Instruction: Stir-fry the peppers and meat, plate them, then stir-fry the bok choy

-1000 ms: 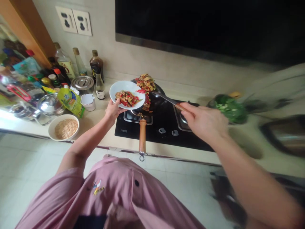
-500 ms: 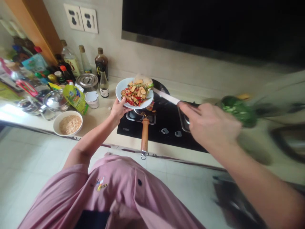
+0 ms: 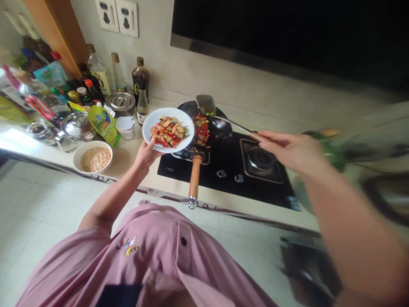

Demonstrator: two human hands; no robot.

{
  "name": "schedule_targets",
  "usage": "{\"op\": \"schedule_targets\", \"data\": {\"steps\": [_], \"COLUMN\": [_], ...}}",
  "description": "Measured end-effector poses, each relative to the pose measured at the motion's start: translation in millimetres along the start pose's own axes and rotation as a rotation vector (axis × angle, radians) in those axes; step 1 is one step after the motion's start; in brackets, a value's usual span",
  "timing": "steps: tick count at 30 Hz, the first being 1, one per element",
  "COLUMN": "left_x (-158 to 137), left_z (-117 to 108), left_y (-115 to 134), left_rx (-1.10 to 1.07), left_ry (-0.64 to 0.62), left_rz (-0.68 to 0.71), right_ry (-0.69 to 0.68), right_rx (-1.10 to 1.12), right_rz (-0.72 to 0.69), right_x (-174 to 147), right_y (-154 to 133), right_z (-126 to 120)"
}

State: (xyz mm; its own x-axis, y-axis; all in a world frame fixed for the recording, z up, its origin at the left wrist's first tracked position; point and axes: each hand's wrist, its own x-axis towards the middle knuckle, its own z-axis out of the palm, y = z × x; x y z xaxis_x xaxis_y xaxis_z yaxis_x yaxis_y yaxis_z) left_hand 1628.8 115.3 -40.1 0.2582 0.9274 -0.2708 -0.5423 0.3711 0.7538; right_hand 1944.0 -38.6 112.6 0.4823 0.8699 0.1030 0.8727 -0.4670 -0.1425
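Note:
My left hand point(image 3: 148, 154) grips the near rim of a white plate point(image 3: 147, 124), held up beside the wok. Sliced food with red peppers point(image 3: 169, 131) lies on the plate. My right hand point(image 3: 289, 149) is closed round the wooden handle of a spatula point(image 3: 206, 105). The spatula's broad metal blade is over the far side of the black wok point(image 3: 220, 130), with bits of green on or under it. More of the red and brown food point(image 3: 202, 130) lies in the wok. The wok's wooden handle point(image 3: 194, 177) points toward me.
The wok sits on the left burner of a black gas stove point(image 3: 220, 183); the right burner point(image 3: 260, 160) is uncovered. Left on the counter are a bowl of pale food point(image 3: 96, 158), a green pouch point(image 3: 104, 125), a white tub point(image 3: 126, 128) and several bottles point(image 3: 140, 79). A dark range hood point(image 3: 287, 38) hangs above.
The plate has moved slightly left and tilts more toward me. My right hand has drawn the spatula's blade off the plate and over the far side of the wok.

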Motion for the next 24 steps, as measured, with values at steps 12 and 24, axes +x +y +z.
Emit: {"op": "schedule_targets", "data": {"steps": [12,24], "left_x": [-61,-48], "left_z": [-135,-153], "left_y": [-21,-40], "left_rx": [0.072,0.078], "left_ry": [0.393,0.545], "left_rz": [0.023,0.018], "right_ry": [-0.242,-0.346], "right_rx": [-0.644,-0.784], "right_rz": [0.012,0.007], "right_x": [68,96], "right_y": [-43,-49], "right_z": [-24,-52]}}
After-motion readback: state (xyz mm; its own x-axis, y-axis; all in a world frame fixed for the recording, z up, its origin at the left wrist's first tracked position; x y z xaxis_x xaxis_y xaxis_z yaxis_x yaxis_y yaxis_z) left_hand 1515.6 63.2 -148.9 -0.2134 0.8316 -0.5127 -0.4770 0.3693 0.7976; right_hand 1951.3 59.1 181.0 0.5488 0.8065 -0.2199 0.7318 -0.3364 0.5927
